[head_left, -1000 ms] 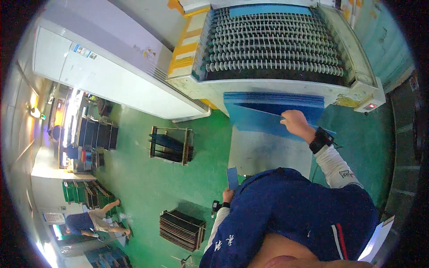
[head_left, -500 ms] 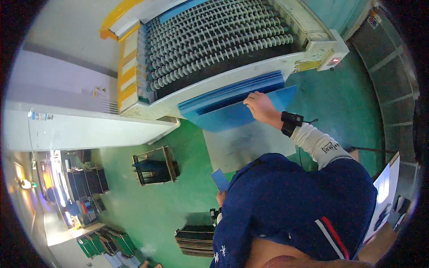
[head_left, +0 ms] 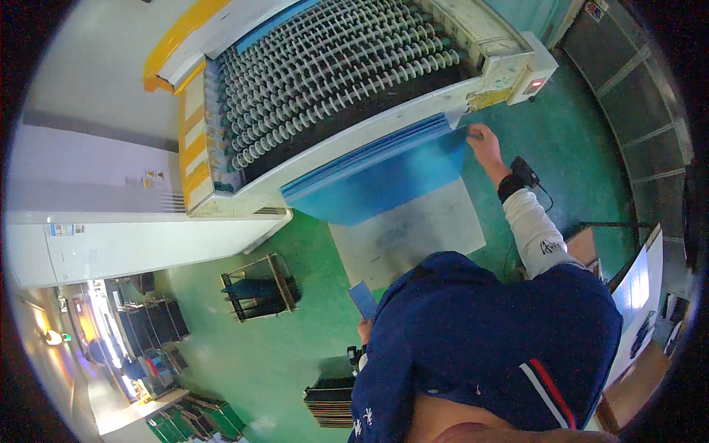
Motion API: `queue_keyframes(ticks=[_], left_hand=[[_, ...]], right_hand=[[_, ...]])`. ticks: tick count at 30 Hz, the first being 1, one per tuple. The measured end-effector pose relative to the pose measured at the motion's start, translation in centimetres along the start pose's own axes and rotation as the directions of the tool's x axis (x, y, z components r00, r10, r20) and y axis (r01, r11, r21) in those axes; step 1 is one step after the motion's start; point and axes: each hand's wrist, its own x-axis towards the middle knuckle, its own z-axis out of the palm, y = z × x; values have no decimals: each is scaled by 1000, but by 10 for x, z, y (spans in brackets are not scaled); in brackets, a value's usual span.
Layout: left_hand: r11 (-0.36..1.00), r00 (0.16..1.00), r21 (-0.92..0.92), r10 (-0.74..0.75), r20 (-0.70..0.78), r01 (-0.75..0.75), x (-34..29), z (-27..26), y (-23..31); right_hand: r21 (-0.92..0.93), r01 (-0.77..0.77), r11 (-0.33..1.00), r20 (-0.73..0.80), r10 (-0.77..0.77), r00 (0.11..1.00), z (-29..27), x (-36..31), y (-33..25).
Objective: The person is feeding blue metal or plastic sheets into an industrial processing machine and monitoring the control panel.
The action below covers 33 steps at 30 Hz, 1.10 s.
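Several thin blue sheets [head_left: 369,151] stand on edge, leaning in a row against the front of a roller machine. My right hand [head_left: 485,144] is at the upper right corner of the front blue sheet [head_left: 399,184], its fingers closed on that corner. Low beside my body, my left hand [head_left: 365,329] holds a small flat blue-grey rectangular piece [head_left: 362,301]; part of this hand is hidden by my dark blue clothing. A pale grey board [head_left: 413,244] lies on the floor below the sheets.
The machine's bed of white disc rollers [head_left: 332,81] lies ahead. A small rack [head_left: 258,288] stands on the green floor to the left, and a stack of dark panels [head_left: 329,404] sits near my left side. Grey panelled units [head_left: 628,103] line the right.
My right hand has moved right, from the middle of the front sheet's top edge to its right corner. The gap behind that sheet has narrowed. My left hand keeps its piece.
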Motion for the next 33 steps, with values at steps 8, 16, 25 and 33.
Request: queue_keyframes(ticks=[8, 16, 25, 33], left_hand=[[989, 1000, -150, 10, -22, -13, -3, -6, 8], [591, 662, -352, 739, -125, -726, 10, -1, -11], [992, 994, -66, 112, -12, -112, 13, 3, -23], [862, 889, -223, 453, -63, -455, 8, 2, -12]], right_hand=[[102, -17, 995, -13, 18, 1000, 2, -6, -8], [119, -25, 993, -27, 28, 999, 12, -13, -1], [108, 27, 994, -94, -17, 995, 5, -6, -5], [167, 49, 985, -101, -32, 994, 7, -3, -2]])
